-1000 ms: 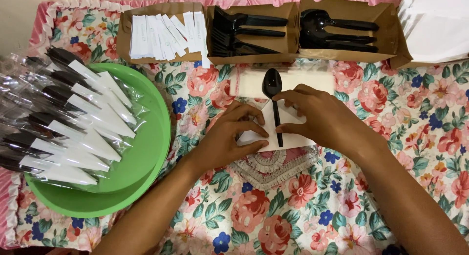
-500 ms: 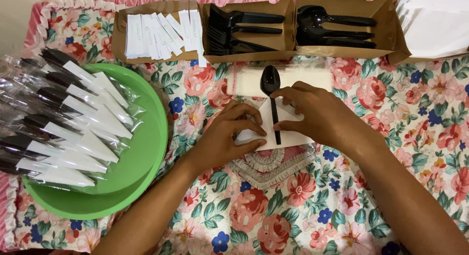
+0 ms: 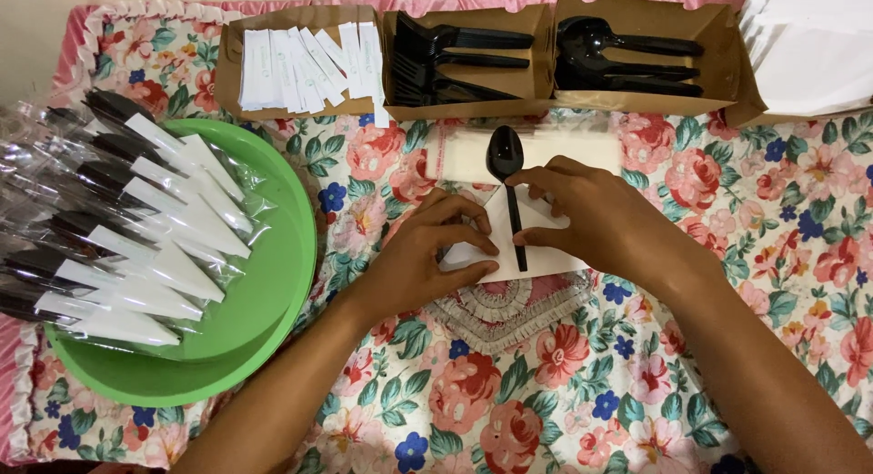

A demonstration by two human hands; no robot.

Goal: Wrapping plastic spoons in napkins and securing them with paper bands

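We take this as a home table used as a packing spot: floral tablecloth [image 3: 746, 219] w/ pink frill, 3 cardboard trays [image 3: 473, 106] of black plastic cutlery & paper sachets, green basin [image 3: 273, 292] of wrapped sets.

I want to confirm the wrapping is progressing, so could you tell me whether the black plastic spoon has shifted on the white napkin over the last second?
No. The black plastic spoon lies as before, its bowl just below the brown cardboard tray of forks.

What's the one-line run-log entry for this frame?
left hand: pressing white napkin | right hand: on napkin beside black spoon | spoon: lying on napkin | green bowl: wrapped cutlery packs
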